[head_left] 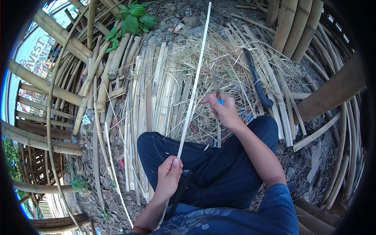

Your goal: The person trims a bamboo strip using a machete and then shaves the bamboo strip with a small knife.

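Note:
My left hand (170, 174) is closed around the lower part of a long, pale bamboo strip (196, 80), which rises over my lap toward the top of the view. To the right of the strip, my right hand (223, 109) is closed on a knife with a blue handle (221, 102). The knife's narrow blade (215, 83) points up and away from me, over the shavings, apart from the strip. Thin shavings (196, 58) lie heaped on the ground beyond my crossed legs.
Split bamboo slats (159, 90) lie left of the shavings. A dark curved tool or sheath (255, 80) rests at the right. Thick bamboo poles (333, 90) stand at right, with stacked poles (47, 84) at left. A leafy plant (135, 19) grows at the top.

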Demonstrator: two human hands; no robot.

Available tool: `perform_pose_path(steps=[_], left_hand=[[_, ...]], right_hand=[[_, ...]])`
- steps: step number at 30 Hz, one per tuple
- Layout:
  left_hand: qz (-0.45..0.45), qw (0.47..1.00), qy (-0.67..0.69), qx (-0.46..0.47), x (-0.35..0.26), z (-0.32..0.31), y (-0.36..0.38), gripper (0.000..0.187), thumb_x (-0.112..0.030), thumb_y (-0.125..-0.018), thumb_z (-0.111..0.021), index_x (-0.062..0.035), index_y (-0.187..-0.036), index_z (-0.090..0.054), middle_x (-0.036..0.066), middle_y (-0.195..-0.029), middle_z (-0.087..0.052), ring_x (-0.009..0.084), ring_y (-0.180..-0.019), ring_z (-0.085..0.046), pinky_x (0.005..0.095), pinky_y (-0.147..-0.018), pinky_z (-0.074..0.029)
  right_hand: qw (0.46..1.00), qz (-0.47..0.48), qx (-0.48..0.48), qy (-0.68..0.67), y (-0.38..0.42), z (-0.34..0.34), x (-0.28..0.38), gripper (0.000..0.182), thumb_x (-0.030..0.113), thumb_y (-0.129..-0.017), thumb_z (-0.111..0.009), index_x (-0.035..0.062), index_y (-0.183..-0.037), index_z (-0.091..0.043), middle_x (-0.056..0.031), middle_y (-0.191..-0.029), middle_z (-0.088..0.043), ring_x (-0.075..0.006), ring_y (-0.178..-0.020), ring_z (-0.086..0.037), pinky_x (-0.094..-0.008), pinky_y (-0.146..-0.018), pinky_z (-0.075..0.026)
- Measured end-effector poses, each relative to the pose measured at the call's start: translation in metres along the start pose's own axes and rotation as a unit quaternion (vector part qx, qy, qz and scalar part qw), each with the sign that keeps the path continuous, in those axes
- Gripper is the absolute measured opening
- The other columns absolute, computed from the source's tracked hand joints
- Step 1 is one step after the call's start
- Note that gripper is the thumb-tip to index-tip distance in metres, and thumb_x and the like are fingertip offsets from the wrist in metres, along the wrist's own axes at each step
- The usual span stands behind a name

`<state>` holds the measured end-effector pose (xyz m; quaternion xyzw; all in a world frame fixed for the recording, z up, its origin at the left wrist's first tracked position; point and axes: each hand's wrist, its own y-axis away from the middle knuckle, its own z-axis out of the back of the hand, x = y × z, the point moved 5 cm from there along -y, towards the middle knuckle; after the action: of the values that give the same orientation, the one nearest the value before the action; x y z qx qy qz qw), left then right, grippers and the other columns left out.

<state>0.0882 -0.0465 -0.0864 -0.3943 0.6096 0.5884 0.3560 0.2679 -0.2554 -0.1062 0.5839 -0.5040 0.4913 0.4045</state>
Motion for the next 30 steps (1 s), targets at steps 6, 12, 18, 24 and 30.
perform_pose_path(steps=[6,12,18,24,30], left_hand=[[-0.027,0.999,-0.039,0.013,0.001,-0.020,-0.024,0.026,-0.022,-0.107,-0.043,-0.0059,-0.088,-0.053,-0.004,-0.065,-0.041,0.0009,-0.054,-0.031,0.0186,-0.046,-0.024],[-0.044,0.997,-0.029,0.051,0.006,-0.025,-0.025,0.030,-0.029,-0.107,-0.042,-0.0026,-0.102,-0.055,0.000,-0.066,-0.046,0.0037,-0.051,-0.035,0.0202,-0.045,-0.029],[0.066,0.957,0.165,0.230,0.038,0.010,-0.024,0.039,-0.034,-0.106,-0.040,0.0012,-0.116,-0.053,0.005,-0.068,-0.048,0.0060,-0.049,-0.037,0.0214,-0.043,-0.030],[0.054,0.985,0.067,0.151,0.033,0.022,-0.020,0.029,-0.021,-0.107,-0.043,0.0000,-0.119,-0.058,-0.001,-0.069,-0.045,0.0034,-0.055,-0.033,0.0192,-0.048,-0.028],[0.015,0.999,0.016,0.030,0.007,0.016,-0.035,0.029,-0.019,-0.105,-0.047,0.0020,-0.118,-0.061,-0.001,-0.072,-0.049,0.0030,-0.056,-0.036,0.0179,-0.048,-0.028]], right_hand=[[0.994,-0.013,-0.017,-0.110,0.003,-0.011,-0.005,0.028,0.029,-0.094,-0.070,0.0008,-0.090,-0.069,0.0067,-0.060,-0.050,-0.0013,-0.051,-0.040,-0.0221,-0.046,-0.029],[0.995,-0.009,-0.044,-0.085,0.000,-0.002,-0.001,0.025,0.025,-0.093,-0.071,0.0015,-0.088,-0.066,0.0076,-0.058,-0.044,-0.0014,-0.046,-0.034,-0.0212,-0.042,-0.024],[0.983,-0.023,-0.059,-0.173,-0.005,0.020,0.012,0.023,0.022,-0.095,-0.067,-0.0001,-0.089,-0.066,0.0088,-0.057,-0.039,-0.0012,-0.045,-0.031,-0.0208,-0.042,-0.022],[0.981,0.096,-0.139,0.092,0.003,0.013,0.008,0.048,0.042,-0.102,-0.050,-0.0007,-0.083,-0.060,-0.0008,-0.052,-0.044,-0.0139,-0.043,-0.041,-0.0359,-0.045,-0.033],[0.899,0.254,0.055,0.353,0.054,-0.072,0.019,0.037,0.031,-0.096,-0.058,-0.0006,-0.077,-0.054,-0.0175,-0.055,-0.057,-0.0354,-0.049,-0.061,-0.0446,-0.047,-0.047]])
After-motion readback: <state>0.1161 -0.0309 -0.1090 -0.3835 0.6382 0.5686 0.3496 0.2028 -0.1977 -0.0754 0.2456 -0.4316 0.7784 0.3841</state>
